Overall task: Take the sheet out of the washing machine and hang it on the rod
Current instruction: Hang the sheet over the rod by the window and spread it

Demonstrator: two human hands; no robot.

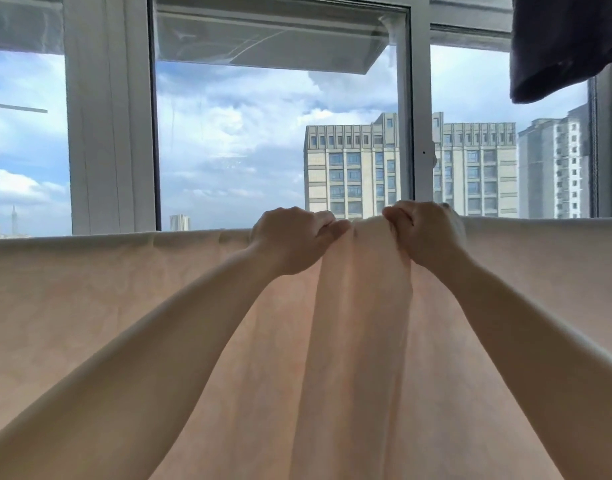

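Bright daylight through window, backlit sheet glowing, slight wide-angle bowing

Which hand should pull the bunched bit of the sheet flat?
Probably the right hand: it pinches the peach cotton sheet beside the bunched fold, while the left hand anchors the smoother side.
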